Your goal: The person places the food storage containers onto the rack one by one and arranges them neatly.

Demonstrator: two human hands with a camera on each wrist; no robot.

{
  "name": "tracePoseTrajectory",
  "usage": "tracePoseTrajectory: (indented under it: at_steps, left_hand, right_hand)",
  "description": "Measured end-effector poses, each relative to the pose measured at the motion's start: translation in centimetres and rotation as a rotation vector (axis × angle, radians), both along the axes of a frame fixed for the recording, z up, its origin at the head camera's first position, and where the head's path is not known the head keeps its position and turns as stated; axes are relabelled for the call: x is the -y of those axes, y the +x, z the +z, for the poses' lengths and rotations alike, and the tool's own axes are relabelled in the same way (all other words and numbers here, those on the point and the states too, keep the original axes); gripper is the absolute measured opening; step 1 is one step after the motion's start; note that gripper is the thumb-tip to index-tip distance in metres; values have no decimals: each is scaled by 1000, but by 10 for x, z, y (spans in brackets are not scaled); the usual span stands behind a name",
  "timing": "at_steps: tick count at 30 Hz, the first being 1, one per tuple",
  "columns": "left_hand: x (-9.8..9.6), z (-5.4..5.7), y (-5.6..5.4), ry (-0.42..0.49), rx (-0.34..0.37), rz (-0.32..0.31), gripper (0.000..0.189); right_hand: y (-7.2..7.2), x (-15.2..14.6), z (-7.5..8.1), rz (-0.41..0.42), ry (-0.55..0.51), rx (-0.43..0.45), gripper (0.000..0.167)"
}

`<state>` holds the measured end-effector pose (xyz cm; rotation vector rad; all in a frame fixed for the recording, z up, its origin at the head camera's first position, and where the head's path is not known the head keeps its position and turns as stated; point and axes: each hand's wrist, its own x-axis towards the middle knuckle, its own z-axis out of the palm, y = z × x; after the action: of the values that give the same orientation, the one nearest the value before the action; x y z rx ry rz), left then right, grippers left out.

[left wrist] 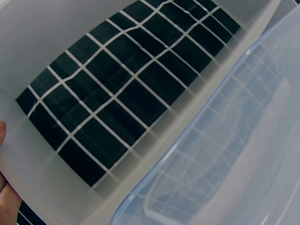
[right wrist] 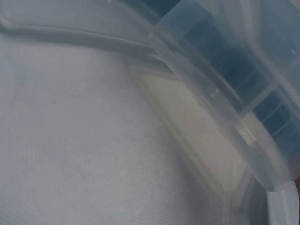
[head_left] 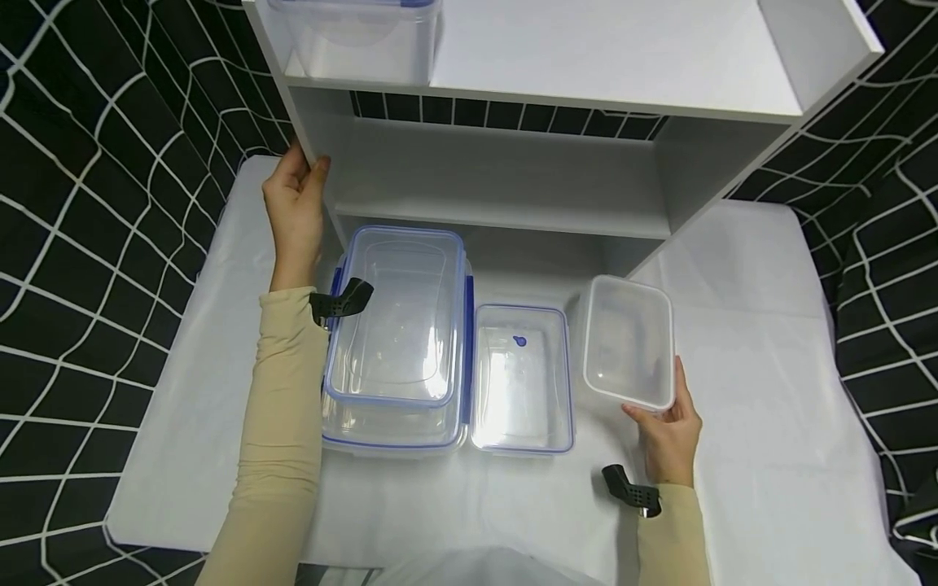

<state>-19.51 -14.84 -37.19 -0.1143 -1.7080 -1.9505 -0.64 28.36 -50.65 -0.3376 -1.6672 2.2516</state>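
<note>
My left hand (head_left: 296, 195) grips the front edge of the white shelf's left side panel (head_left: 315, 130), with the thumb on the inner side. In the left wrist view its fingertips (left wrist: 8, 204) show at the left border, on that panel. My right hand (head_left: 670, 439) holds a translucent rectangular food container (head_left: 628, 342) by its near right corner. The container has a pale rim, and I see no lid on it. The right wrist view shows its clear wall (right wrist: 225, 93) close up; that hand is almost wholly out of this view.
A large blue-edged lidded container (head_left: 396, 317) sits on another clear container (head_left: 396, 427) before the shelf's left part. Beside them lies a smaller clear container (head_left: 522, 382) with a blue rim line. Another clear container (head_left: 359, 41) stands on the shelf top. White cloth (head_left: 777, 391) covers the table.
</note>
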Motion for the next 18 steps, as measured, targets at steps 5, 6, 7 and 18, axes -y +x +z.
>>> tracePoseTrajectory:
  at_steps: [5,6,7,18]
  left_hand:
    - [0,-1,0,-10,2,3,38]
    - [0,-1,0,-11,3,4,38]
    - [0,-1,0,-10,5,4,38]
    - [1,1,1,-8,22,10,37]
  right_hand:
    - [5,2,1,-30,-47,-18,95]
    - [6,2,1,-36,-50,-24,94]
    - [7,2,1,-40,-54,-28,94]
    - [8,12,2,25,42,-10,99]
